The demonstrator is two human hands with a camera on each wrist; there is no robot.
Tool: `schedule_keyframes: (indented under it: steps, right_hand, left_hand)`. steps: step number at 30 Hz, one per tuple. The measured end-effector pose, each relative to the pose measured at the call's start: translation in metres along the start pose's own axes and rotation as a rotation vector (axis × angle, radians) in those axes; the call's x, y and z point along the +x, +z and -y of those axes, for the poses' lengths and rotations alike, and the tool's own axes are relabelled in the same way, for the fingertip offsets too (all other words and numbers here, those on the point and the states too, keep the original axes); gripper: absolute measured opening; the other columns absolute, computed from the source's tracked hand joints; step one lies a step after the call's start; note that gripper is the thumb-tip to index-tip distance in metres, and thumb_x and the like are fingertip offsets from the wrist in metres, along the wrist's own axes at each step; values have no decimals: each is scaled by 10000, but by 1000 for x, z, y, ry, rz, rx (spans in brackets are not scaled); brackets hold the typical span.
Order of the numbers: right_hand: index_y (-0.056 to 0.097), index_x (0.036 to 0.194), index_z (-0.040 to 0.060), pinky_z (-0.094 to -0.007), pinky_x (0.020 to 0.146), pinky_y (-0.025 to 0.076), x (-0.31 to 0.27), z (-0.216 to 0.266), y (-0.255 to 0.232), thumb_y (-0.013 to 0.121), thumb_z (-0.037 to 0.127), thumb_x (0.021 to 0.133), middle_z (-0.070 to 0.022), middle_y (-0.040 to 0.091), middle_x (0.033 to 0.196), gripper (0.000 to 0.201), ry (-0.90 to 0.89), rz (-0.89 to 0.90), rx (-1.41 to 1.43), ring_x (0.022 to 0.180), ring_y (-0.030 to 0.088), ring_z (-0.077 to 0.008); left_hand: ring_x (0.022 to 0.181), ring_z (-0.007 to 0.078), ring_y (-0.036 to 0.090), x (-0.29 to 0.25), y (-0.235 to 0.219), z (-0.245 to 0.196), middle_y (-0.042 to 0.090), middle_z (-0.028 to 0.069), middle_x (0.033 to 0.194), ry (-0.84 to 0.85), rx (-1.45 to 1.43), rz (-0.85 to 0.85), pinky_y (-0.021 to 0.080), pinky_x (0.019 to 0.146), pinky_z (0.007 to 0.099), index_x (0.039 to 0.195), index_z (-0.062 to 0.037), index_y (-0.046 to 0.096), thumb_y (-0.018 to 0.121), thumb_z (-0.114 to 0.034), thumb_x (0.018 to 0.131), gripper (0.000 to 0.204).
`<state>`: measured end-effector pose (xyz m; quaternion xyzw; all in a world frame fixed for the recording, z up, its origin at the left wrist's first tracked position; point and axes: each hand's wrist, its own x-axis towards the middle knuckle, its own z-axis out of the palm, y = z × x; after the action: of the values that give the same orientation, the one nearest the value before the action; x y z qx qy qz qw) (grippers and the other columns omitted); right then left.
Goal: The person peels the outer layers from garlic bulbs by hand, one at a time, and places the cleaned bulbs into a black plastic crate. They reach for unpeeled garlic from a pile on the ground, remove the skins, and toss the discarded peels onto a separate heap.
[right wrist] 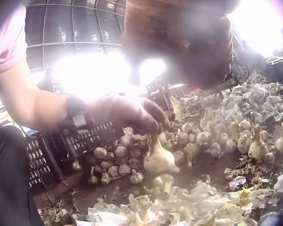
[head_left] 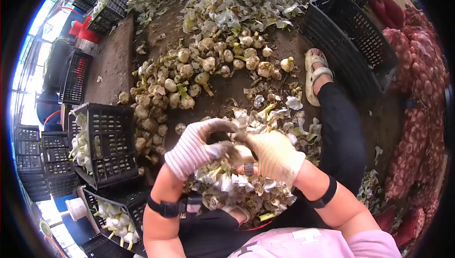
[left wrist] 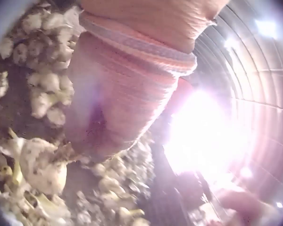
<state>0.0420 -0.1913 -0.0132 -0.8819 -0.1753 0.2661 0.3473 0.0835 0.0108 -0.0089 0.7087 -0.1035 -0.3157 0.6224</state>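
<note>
My left hand [head_left: 201,144], in a striped knitted glove, pinches a garlic bulb [right wrist: 159,160] by its stem, as the right wrist view shows. The pale round bulb hangs below the fingers. My right hand [head_left: 275,156], gloved too, is close beside it on the right, fingers bent toward the bulb. In the right wrist view that hand is a dark, blurred shape at the top, and what its fingers hold cannot be made out. Trimmed leaves and peeled skins [head_left: 237,184] lie in a heap beneath both hands.
Untrimmed garlic bulbs [head_left: 189,66] spread over the dirt ground ahead, with a large pile of skins [head_left: 237,4] behind. A black crate [head_left: 111,139] with white garlic stands at left. Another black crate [head_left: 350,40] and red net sacks [head_left: 412,125] are at right.
</note>
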Motion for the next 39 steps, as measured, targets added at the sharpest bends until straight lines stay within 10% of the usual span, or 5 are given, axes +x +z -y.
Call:
schedule_keyframes:
  steps: [4, 9, 18, 25, 39]
  right_hand:
    - [574, 1152, 74, -321, 727, 503, -13, -3, 32, 645, 258, 860, -137, 666, 847, 352, -367, -87, 673, 801, 655, -217]
    - [564, 1151, 39, -257, 815, 471, -39, 18, 12, 590, 283, 920, 2, 589, 1039, 337, -138, 79, 1541, 936, 544, -79]
    - [533, 1202, 27, -300, 909, 434, -49, 7, 18, 558, 281, 916, -67, 580, 1123, 383, -122, 245, 1266, 1048, 527, -143]
    - [584, 1140, 26, -254, 842, 449, -38, 10, 35, 582, 288, 892, -46, 624, 1025, 361, -370, 80, 1237, 938, 550, -107]
    - [625, 1019, 40, -302, 802, 483, -36, 7, 51, 557, 291, 854, -67, 659, 934, 308, -229, 424, 1186, 872, 601, -155]
  left_hand:
    - [822, 81, 573, -31, 44, -53, 618, 27, 902, -184, -90, -139, 492, 737, 234, 1100, -8, 602, 727, -71, 758, 370]
    - [1052, 332, 553, -78, 77, -41, 474, 170, 1186, 500, 706, -448, 515, 829, 396, 1303, -111, 451, 845, -188, 590, 819]
    - [932, 264, 538, -103, 101, 3, 493, 131, 1081, 508, 889, -557, 498, 757, 377, 1243, -98, 408, 789, -124, 636, 717]
    - [1079, 285, 544, -92, 83, 23, 463, 195, 1301, 226, -1124, -58, 478, 902, 373, 1298, 54, 383, 634, -517, 761, 823]
    - [935, 158, 585, -79, 82, 36, 620, 85, 1006, 105, -524, -663, 488, 841, 294, 1117, 0, 577, 691, -341, 824, 464]
